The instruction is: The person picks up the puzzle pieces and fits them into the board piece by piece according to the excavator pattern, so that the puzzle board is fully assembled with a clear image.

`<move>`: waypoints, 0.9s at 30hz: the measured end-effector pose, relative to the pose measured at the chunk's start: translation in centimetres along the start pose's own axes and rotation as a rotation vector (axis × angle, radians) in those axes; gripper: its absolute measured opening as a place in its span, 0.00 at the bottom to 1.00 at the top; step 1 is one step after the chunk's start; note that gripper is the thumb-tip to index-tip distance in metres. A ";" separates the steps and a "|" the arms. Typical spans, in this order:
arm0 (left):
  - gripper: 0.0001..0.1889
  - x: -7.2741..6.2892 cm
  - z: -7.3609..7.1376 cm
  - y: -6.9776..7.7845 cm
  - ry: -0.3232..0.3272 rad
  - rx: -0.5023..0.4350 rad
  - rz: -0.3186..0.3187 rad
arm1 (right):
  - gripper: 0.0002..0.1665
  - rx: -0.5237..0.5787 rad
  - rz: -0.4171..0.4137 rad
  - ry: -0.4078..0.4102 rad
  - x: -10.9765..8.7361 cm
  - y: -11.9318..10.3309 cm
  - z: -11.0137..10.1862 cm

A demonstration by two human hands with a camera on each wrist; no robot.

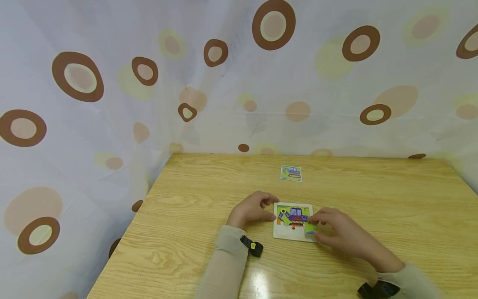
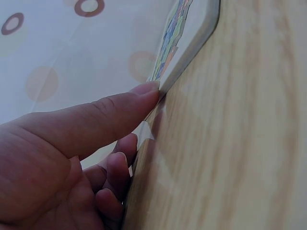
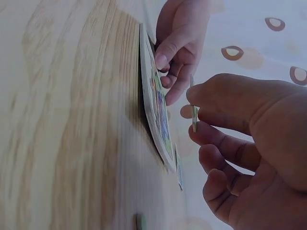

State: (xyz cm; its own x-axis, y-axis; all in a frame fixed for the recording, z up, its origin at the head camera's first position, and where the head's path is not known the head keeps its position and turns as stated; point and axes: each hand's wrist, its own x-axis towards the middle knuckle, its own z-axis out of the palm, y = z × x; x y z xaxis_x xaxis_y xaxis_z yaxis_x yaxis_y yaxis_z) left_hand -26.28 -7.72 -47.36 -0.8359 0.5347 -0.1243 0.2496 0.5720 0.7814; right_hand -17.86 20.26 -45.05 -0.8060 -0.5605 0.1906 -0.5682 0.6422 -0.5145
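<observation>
A flat puzzle board [image 1: 284, 234] with a pale frame lies on the wooden table. Its picture of a blue excavator is partly filled, with a bare strip along the bottom. My left hand [image 1: 253, 207] holds the board at its left side, thumb [image 2: 139, 93] against the edge and index finger by the far left corner. Over the board's lower right part, my right hand [image 1: 343, 232] pinches a green puzzle piece [image 1: 309, 229] between thumb and index finger. In the right wrist view that piece [image 3: 194, 115] appears edge-on, raised off the board, with the other fingers loosely curled.
Farther back on the table [image 1: 209, 182] lies a small excavator picture card [image 1: 291, 173]. A small green object [image 3: 140, 221] shows at the bottom of the right wrist view. A patterned sheet [image 1: 231, 83] hangs behind and left of the table.
</observation>
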 end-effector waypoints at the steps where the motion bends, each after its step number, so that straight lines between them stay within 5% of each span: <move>1: 0.24 0.0 0.0 0.0 0.001 0.002 0.000 | 0.17 -0.001 0.001 -0.002 0.2 -0.1 0.1; 27: 0.23 0.2 -0.3 0.1 -0.014 0.074 0.010 | 0.08 0.052 -0.096 -0.017 4.3 -2.0 3.8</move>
State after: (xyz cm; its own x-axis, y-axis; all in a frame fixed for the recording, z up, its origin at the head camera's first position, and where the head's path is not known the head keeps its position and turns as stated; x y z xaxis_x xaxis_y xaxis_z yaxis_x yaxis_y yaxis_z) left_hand -26.52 -7.74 -47.11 -0.8264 0.5490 -0.1253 0.2943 0.6108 0.7351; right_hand -19.58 14.62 -46.39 -0.7451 -0.6270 0.2273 -0.6330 0.5574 -0.5373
